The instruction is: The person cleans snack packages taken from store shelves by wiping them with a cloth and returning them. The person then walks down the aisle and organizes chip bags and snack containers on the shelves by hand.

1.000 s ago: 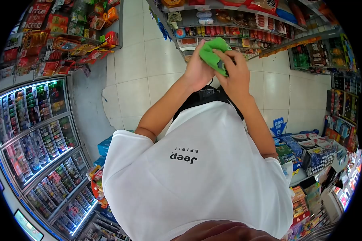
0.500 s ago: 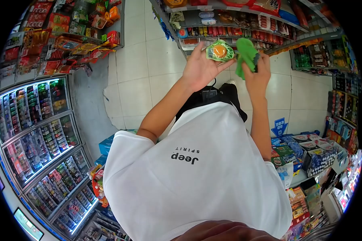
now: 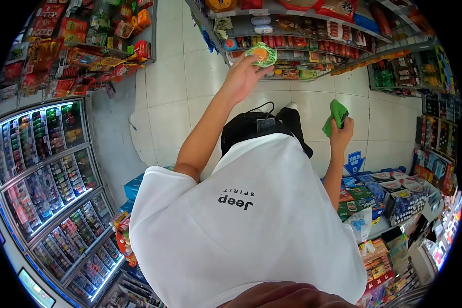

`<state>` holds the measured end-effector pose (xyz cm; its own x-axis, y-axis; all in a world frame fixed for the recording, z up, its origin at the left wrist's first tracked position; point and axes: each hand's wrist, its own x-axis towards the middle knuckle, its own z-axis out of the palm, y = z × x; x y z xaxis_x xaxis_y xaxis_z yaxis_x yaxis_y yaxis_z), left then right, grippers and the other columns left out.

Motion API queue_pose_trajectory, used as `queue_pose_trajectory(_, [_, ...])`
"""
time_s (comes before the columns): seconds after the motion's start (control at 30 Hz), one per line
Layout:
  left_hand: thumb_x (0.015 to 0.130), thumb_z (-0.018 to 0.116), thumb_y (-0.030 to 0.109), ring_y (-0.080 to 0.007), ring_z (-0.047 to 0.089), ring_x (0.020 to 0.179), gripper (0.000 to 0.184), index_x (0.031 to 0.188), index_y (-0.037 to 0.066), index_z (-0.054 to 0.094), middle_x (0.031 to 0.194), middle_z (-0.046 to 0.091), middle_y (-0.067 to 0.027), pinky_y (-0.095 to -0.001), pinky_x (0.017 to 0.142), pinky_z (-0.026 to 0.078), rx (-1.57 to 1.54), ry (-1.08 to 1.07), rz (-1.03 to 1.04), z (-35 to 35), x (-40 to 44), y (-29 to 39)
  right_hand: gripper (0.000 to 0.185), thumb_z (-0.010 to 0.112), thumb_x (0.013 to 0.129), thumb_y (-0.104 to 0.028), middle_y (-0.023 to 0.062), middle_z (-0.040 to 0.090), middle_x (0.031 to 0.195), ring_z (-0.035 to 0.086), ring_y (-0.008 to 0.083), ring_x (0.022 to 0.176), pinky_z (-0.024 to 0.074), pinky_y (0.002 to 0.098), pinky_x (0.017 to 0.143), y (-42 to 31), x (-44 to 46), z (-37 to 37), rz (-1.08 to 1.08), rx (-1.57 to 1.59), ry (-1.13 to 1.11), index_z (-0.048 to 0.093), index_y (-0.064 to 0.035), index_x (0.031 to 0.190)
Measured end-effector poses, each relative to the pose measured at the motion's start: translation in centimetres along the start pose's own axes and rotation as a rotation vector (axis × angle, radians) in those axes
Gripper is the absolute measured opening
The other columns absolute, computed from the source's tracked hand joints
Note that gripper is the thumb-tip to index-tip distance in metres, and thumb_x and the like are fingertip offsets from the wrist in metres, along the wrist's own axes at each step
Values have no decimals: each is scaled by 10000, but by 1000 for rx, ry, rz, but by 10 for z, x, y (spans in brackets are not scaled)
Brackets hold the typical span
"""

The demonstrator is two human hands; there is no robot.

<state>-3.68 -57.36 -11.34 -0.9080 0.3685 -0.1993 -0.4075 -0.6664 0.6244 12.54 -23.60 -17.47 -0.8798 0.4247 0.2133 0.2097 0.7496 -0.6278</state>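
My left hand [image 3: 243, 77] holds a small green package [image 3: 262, 54] with a round orange picture on it, just in front of the lower shelves. Its fingers are around the package's left and near edges. Off to the right, over the tiled floor, my right hand [image 3: 342, 132] grips a crumpled green cloth [image 3: 335, 116] that has a dark edge. The cloth hangs clear of the package. The two hands are well apart.
Ahead, a shelf unit [image 3: 292, 11] carries packaged foods in rows. Hanging snack packs [image 3: 72, 51] are at upper left, above a lit drinks cooler [image 3: 46, 169]. Boxes [image 3: 369, 192] lie at the right. Pale floor tiles [image 3: 169, 84] show between the shelves.
The right hand has drawn the green cloth off the package and moved right and nearer the body. The left hand has carried the package forward and slightly left, up to the shelves.
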Motion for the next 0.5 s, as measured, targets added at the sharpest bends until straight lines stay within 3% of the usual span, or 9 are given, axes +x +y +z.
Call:
queue_pose_trajectory(0.1, [984, 584, 250, -206, 551, 1146, 467, 1358, 16, 431, 1259, 566, -104, -357, 983, 469, 466, 218, -5, -23, 22, 2, 345, 711, 792, -147, 171, 585, 1038, 596, 369, 931, 481, 409, 819, 21, -11, -6, 82, -44, 15, 623, 30, 1075])
queue_pose_trajectory(0.2, [995, 565, 257, -164, 570, 1081, 394, 1332, 69, 487, 1208, 593, -78, -308, 896, 490, 667, 169, 68, -48, 48, 8, 353, 714, 794, -156, 176, 587, 1033, 595, 377, 934, 482, 414, 818, 49, -22, -14, 145, -86, 28, 623, 31, 1078])
queue_pose_trajectory(0.33, [996, 575, 293, -147, 616, 1018, 414, 1316, 42, 497, 1208, 611, -85, -291, 853, 518, 925, 237, 149, -50, 72, 25, 331, 705, 807, -184, 190, 597, 1000, 599, 385, 910, 476, 430, 789, 81, -39, -22, 178, -146, 56, 619, 44, 1031])
queue_pose_trajectory(0.37, [968, 608, 275, -236, 660, 978, 432, 1299, 16, 505, 1175, 638, -145, -342, 828, 529, 972, 238, 275, -72, 89, 18, 331, 706, 807, -186, 191, 598, 994, 599, 386, 910, 475, 430, 789, 87, -44, -23, 185, -154, 42, 619, 44, 1029])
queue_pose_trajectory(0.47, [924, 643, 257, -351, 667, 959, 431, 1246, -9, 533, 1090, 661, -215, -410, 800, 528, 1513, 304, 606, -104, 122, 19, 335, 713, 801, -183, 190, 598, 985, 597, 392, 912, 476, 434, 793, 97, -57, -23, 209, -161, 6, 622, 35, 1038])
queue_pose_trajectory(0.5, [912, 651, 253, -377, 661, 950, 419, 1218, -13, 547, 1070, 662, -228, -430, 797, 524, 1510, 331, 625, -107, 127, 20, 341, 716, 795, -177, 187, 596, 986, 596, 396, 914, 479, 438, 798, 97, -61, -23, 221, -155, -2, 625, 28, 1053])
